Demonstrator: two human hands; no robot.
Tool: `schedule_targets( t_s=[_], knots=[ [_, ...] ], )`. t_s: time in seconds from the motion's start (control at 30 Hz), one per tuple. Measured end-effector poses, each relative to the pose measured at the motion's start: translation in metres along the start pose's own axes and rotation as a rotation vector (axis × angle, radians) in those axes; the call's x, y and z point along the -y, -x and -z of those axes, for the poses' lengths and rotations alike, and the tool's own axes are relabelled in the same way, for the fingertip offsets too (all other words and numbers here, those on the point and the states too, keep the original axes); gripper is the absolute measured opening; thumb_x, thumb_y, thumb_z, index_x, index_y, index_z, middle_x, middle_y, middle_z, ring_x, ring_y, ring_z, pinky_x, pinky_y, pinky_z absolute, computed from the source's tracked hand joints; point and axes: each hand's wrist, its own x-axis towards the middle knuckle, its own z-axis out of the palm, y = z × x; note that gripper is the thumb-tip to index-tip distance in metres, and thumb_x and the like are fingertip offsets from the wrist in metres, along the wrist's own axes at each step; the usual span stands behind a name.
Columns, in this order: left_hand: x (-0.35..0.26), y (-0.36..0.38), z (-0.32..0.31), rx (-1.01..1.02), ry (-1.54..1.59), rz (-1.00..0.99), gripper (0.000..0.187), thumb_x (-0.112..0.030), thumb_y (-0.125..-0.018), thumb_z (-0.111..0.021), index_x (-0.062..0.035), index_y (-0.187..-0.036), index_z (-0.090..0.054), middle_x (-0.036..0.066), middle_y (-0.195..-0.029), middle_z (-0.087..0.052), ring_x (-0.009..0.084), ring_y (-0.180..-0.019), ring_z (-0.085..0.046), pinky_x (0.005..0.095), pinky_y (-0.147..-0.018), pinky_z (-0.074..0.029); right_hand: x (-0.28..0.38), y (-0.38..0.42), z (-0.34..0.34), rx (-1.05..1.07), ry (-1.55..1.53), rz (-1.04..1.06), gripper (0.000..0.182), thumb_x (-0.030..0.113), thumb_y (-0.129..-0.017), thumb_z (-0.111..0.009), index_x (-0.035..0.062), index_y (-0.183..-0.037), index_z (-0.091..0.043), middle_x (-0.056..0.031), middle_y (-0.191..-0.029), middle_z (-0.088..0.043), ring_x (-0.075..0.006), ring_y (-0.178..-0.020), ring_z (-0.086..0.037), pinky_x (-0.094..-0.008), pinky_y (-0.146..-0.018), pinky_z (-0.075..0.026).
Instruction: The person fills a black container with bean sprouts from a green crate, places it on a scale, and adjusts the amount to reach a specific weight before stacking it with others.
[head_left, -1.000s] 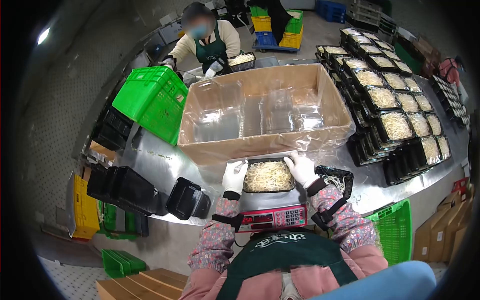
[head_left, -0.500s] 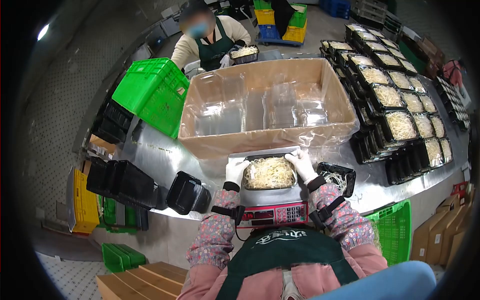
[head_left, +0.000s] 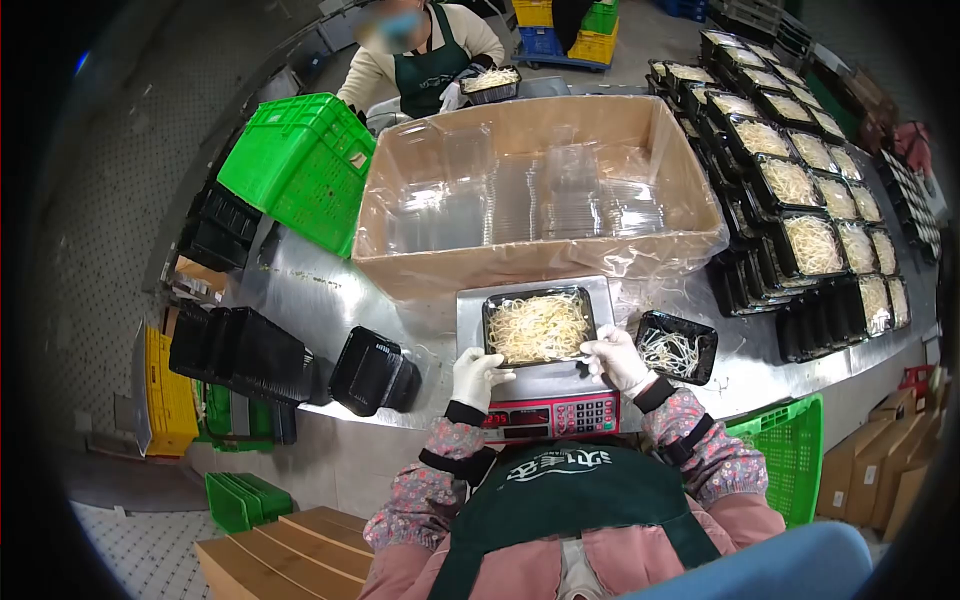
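A black tray of bean sprouts (head_left: 540, 327) sits on the metal plate of a red scale (head_left: 585, 412), whose display is lit. At the tray's near left corner is my left hand (head_left: 480, 377), white-gloved, with fingers apart and fingertips at the rim. My right hand (head_left: 618, 360), also gloved, has its fingers loosely spread at the near right corner. Neither hand wraps around the tray. Just right of the scale lies another black tray (head_left: 705, 352) with a smaller amount of sprouts.
Beyond the scale stands a cardboard box (head_left: 450, 272) of clear plastic lids. Stacked black trays (head_left: 245, 350) are at left, near a tilted green crate (head_left: 295, 170). Filled trays (head_left: 785, 182) are piled at right. Across the table, a co-worker (head_left: 430, 70) holds a sprout tray.
Both hands have shifted from the tray's sides to its near corners, and their grip has loosened. The tray stays on the scale. The camera view has tilted slightly.
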Motion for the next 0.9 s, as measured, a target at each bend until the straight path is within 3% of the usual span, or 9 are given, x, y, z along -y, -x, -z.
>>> schedule_targets(
  t_s=[0.13, 0.2, 0.27, 0.4, 0.47, 0.53, 0.6, 0.77, 0.9],
  knots=[
    [-0.001, 0.002, -0.01, -0.157, -0.078, -0.119, 0.019, -0.009, -0.087, -0.068, -0.0049, -0.093, -0.05, 0.011, -0.086, -0.059, 0.0259, -0.068, -0.065, 0.0419, -0.058, -0.061, 0.018, 0.002, -0.024, -0.074, 0.141, -0.054, 0.02, 0.008, -0.091, -0.066, 0.0088, -0.084, -0.047, -0.012, -0.068, -0.066, -0.0164, -0.046, -0.061, -0.0296, -0.035, -0.049],
    [-0.009, 0.011, -0.015, -0.202, -0.111, 0.008, 0.023, -0.019, -0.093, -0.065, -0.0036, -0.103, -0.05, 0.011, -0.088, -0.058, 0.0251, -0.076, -0.065, 0.0444, -0.062, -0.06, 0.047, 0.006, -0.036, -0.098, 0.778, -0.129, 0.03, 0.032, -0.093, -0.065, 0.0082, -0.079, -0.055, -0.0092, -0.06, -0.064, -0.0178, -0.046, -0.061, -0.0326, -0.039, -0.047],
    [-0.001, 0.017, -0.012, -0.134, -0.121, 0.143, 0.041, -0.037, -0.095, -0.062, 0.0003, -0.108, -0.05, 0.013, -0.091, -0.06, 0.0295, -0.081, -0.066, 0.0462, -0.067, -0.06, 0.058, -0.003, -0.035, -0.225, 1.608, 0.639, 0.042, 0.045, -0.092, -0.061, 0.0067, -0.076, -0.059, -0.0122, -0.06, -0.063, -0.0265, -0.053, -0.064, -0.0409, -0.051, -0.05],
    [0.019, 0.017, -0.045, 0.179, -0.146, 0.351, 0.056, -0.049, -0.097, -0.053, 0.0038, -0.116, -0.054, 0.019, -0.1, -0.066, 0.0303, -0.092, -0.068, 0.0471, -0.074, -0.059, 0.079, -0.039, -0.116, -0.085, 1.422, 0.79, 0.038, 0.043, -0.091, -0.059, 0.0063, -0.084, -0.062, -0.0153, -0.077, -0.065, -0.0331, -0.073, -0.064, -0.0438, -0.07, -0.049],
    [0.025, 0.009, -0.056, 0.219, -0.088, 0.373, 0.055, -0.047, -0.1, -0.046, 0.0053, -0.113, -0.058, 0.017, -0.097, -0.068, 0.0281, -0.081, -0.069, 0.041, -0.072, -0.06, 0.042, -0.085, -0.125, -0.024, 1.593, 1.045, 0.05, 0.046, -0.09, -0.057, 0.0054, -0.119, -0.06, -0.0125, -0.106, -0.065, -0.0316, -0.101, -0.059, -0.0488, -0.085, -0.045],
    [0.035, -0.002, -0.048, 0.291, -0.037, 0.351, 0.049, -0.041, -0.101, -0.046, 0.0053, -0.11, -0.058, 0.017, -0.096, -0.067, 0.0281, -0.08, -0.069, 0.0411, -0.071, -0.06, 0.018, -0.092, -0.132, -0.099, 1.902, 1.079, 0.067, 0.053, -0.09, -0.055, 0.0032, -0.134, -0.051, -0.0167, -0.111, -0.062, -0.0312, -0.105, -0.056, -0.0467, -0.084, -0.043],
    [0.029, 0.0, -0.054, 0.235, -0.019, 0.373, 0.038, -0.032, -0.1, -0.047, 0.0044, -0.104, -0.058, 0.014, -0.089, -0.066, 0.0297, -0.077, -0.069, 0.0425, -0.069, -0.06, 0.027, -0.087, -0.139, 0.033, 1.863, 0.698, 0.067, 0.053, -0.091, -0.054, 0.0016, -0.135, -0.05, -0.0182, -0.109, -0.062, -0.0307, -0.104, -0.057, -0.0469, -0.084, -0.043],
    [0.038, -0.007, -0.054, 0.108, -0.031, 0.324, 0.031, -0.028, -0.098, -0.053, 0.001, -0.087, -0.057, 0.012, -0.074, -0.061, 0.032, -0.07, -0.069, 0.0434, -0.066, -0.06, 0.022, -0.117, -0.137, -0.115, 1.704, 0.722, 0.043, 0.044, -0.092, -0.055, 0.0033, -0.09, -0.068, -0.0161, -0.08, -0.069, -0.0323, -0.078, -0.068, -0.0456, -0.072, -0.051],
    [0.028, -0.003, -0.053, 0.066, -0.14, 0.357, 0.036, -0.032, -0.097, -0.055, 0.0039, -0.09, -0.058, 0.02, -0.082, -0.067, 0.0303, -0.068, -0.069, 0.0385, -0.063, -0.059, 0.036, -0.115, -0.126, 0.015, 1.611, 0.462, 0.059, 0.056, -0.093, -0.043, 0.0039, -0.094, -0.071, -0.0196, -0.091, -0.071, -0.0371, -0.089, -0.068, -0.0469, -0.083, -0.052]
  ],
)
